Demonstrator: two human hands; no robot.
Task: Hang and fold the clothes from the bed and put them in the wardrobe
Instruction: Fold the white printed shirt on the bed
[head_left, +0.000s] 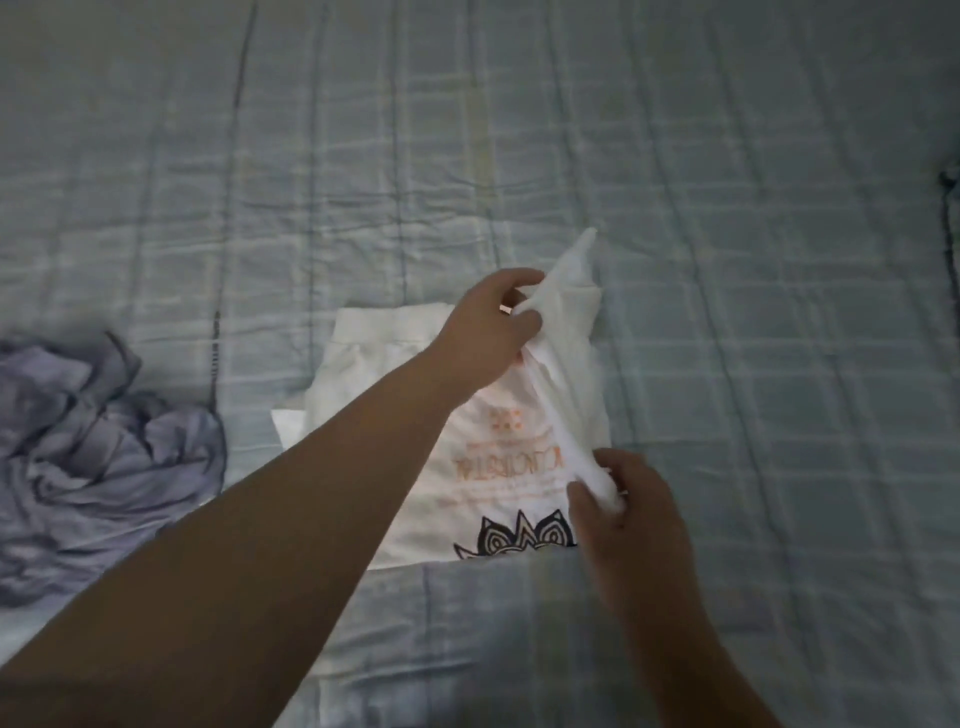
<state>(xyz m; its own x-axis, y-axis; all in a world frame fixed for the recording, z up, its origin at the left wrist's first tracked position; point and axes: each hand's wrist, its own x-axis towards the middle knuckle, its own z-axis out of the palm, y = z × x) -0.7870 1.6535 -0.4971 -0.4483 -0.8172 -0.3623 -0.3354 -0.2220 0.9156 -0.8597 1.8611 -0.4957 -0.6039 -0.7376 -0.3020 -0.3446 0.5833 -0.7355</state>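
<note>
On the bed (753, 218), T-shirt (493, 499) edge in left hand (488, 325) and right hand (631, 506)

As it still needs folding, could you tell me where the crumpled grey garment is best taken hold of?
Probably pinch the raised fold at the far edge of the grey garment, coming from above on its right: the cloth stands up in ridges there.

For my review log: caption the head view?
Left hand and right hand pinch the lifted edge of a white printed shirt on the bed; grey garment beside.
</note>
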